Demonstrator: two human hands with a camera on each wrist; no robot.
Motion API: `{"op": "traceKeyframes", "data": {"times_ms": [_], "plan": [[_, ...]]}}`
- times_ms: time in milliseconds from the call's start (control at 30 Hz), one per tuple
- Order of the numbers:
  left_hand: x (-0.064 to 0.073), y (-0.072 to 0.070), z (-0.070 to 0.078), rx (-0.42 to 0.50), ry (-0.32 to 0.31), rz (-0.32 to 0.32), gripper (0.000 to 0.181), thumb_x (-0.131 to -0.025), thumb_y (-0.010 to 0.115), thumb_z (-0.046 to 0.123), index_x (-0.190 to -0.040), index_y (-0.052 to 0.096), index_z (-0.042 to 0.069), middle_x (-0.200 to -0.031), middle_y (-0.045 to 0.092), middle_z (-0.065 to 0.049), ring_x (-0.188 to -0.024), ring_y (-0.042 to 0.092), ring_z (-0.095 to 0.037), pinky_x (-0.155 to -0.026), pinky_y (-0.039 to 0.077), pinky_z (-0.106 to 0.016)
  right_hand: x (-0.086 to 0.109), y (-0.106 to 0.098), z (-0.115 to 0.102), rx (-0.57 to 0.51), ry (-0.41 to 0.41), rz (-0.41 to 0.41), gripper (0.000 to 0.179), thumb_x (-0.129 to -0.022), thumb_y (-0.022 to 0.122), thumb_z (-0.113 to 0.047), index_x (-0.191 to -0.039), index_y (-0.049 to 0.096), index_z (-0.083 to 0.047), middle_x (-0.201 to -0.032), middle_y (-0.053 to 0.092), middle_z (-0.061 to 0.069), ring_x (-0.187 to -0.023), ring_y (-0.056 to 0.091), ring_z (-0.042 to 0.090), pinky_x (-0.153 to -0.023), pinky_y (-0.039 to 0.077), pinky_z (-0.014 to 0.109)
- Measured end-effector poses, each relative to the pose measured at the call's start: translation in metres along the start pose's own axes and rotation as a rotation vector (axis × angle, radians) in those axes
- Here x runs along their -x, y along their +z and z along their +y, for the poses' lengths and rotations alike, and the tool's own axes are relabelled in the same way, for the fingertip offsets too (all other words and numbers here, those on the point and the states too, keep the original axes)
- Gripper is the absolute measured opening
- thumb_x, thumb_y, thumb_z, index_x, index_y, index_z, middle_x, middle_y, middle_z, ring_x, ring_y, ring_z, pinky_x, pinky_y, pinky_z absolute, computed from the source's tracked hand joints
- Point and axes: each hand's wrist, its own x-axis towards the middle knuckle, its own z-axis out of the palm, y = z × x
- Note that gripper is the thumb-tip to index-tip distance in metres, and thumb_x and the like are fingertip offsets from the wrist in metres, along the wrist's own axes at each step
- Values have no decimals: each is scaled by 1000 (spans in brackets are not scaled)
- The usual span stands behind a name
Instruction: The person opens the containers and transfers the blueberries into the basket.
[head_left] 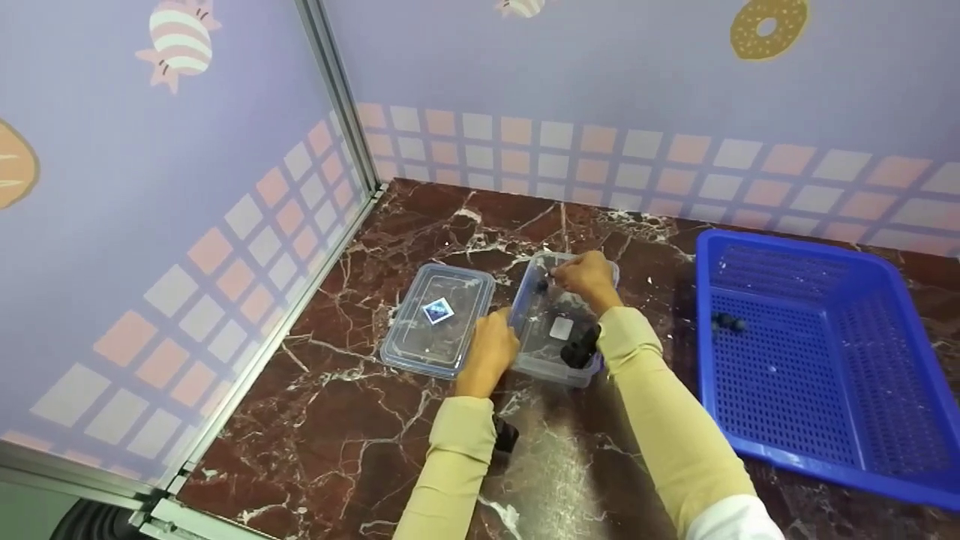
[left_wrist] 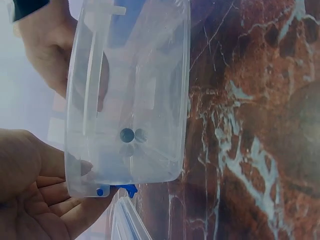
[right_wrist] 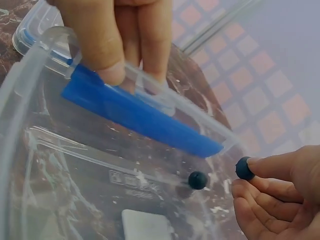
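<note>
A clear plastic box [head_left: 529, 341] stands lidless on the marbled tabletop. My left hand [head_left: 490, 351] pinches its left rim, thumb inside and fingers outside, beside a blue clip strip [right_wrist: 140, 117]. Over the box's far end, my right hand [head_left: 586, 279] holds a small dark blueberry [right_wrist: 244, 168] between thumb and fingertips. Another blueberry [right_wrist: 198, 180] lies on the box floor, apart from the held one. The left wrist view shows the loose blueberry [left_wrist: 127, 135] through the wall; there the right hand [left_wrist: 52, 47] is partly behind the box.
A clear lid [head_left: 420, 330] with a blue diamond sticker lies left of the box. At the right stands a large blue perforated basket [head_left: 810, 469] with several dark blueberries [head_left: 727, 322] near its left wall. Patterned panels [head_left: 600, 67] close off the back and left.
</note>
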Motion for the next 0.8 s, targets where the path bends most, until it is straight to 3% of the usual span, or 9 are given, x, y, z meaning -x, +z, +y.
{"op": "traceKeyframes", "data": {"times_ms": [233, 367, 633, 800], "plan": [[1, 4, 5, -87, 15, 52, 26, -83, 61, -2, -109, 67, -1, -98, 71, -22, -93, 68, -39, -80, 54, -47, 1, -13, 4, -34, 35, -26, 23, -83, 72, -20, -93, 74, 1, -48, 55, -14, -53, 57, 4, -56, 48, 17], [2, 6, 9, -107, 25, 82, 20, -80, 62, -3, -98, 69, -1, -90, 71, -21, -88, 68, -39, -75, 54, -47, 0, -18, 5, -150, 48, -54, 21, -83, 71, -12, -94, 72, 6, -50, 59, -9, -45, 54, 2, -50, 50, 16], [5, 10, 11, -159, 69, 177, 9, -75, 68, -2, -83, 68, 0, -78, 71, -19, -79, 69, -37, -70, 53, -46, 4, -32, 1, -75, 16, -19, 23, -84, 71, -17, -96, 73, 3, -75, 74, 10, -44, 56, -1, -48, 48, 15], [8, 15, 13, -170, 59, 218, 8, -74, 68, -2, -82, 67, -1, -80, 70, -21, -78, 69, -37, -69, 54, -45, 7, -41, 1, -102, 15, -6, 24, -84, 70, -14, -98, 73, 5, -73, 73, 10, -44, 56, -1, -47, 49, 14]]}}
